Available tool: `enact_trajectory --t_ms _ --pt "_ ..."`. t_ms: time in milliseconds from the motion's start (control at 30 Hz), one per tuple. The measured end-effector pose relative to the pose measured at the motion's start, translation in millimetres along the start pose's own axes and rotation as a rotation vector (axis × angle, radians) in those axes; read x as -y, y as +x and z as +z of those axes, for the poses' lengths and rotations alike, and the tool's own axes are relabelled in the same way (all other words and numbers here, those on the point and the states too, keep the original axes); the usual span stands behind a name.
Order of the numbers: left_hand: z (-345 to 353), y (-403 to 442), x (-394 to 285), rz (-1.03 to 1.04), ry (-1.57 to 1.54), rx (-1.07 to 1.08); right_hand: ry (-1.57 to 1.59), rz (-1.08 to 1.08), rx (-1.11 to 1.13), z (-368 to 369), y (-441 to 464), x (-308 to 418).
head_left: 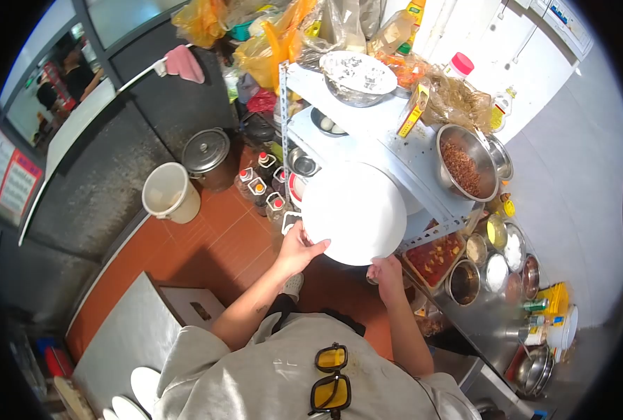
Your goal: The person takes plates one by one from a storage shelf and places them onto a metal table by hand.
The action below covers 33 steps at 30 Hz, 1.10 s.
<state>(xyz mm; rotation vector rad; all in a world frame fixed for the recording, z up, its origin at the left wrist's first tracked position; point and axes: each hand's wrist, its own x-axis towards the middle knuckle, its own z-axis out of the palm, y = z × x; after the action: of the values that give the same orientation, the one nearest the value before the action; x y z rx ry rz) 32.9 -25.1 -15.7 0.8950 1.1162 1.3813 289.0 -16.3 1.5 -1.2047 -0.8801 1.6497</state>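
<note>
Head view: nearest, glasses (330, 393) with yellow lenses hang on the front of a grey shirt (248, 367). To the left of the shelf (385, 143), well apart and closest to the wearer, white dishes (145, 387) lie on a metal table (119, 325).

Just before the near side of the shelf, the plate (355, 210) is held between both hands, its white face up, hiding part of the shelf. The left hand (303, 250) grips the rim, thumb laid over the top and the other fingers curled underneath. The right hand (387, 273) is closed on the rim at the opposite side, fingers bent; how far they reach beneath cannot be seen.

To the right of the shelf, a steel counter (465, 316) bears a tray (422, 276) of red and yellow food and a cluster of bowls (463, 282). To its left, jugs (275, 206) with red and orange caps stand on the tiled floor (234, 227); farther left are a pale bucket (184, 210) and, just beside it, a lidded pot (217, 178).

On the shelf top sit a steel bowl (489, 168) of brown bits, a yellow box (414, 110) and a white-smeared basin (357, 98). Beyond its left end, plastic bags (273, 56) are heaped. Well left of it, a pink cloth (184, 64) hangs over a dark partition (101, 147), and past that a person (80, 73) shows behind a window.
</note>
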Motion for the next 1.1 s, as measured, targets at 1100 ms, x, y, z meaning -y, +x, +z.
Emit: enact_trajectory --t_ms 1100 --pt "59 -591 46 0.337 -0.132 -1.395 -0.449 0.363 1.310 119 -302 -141"
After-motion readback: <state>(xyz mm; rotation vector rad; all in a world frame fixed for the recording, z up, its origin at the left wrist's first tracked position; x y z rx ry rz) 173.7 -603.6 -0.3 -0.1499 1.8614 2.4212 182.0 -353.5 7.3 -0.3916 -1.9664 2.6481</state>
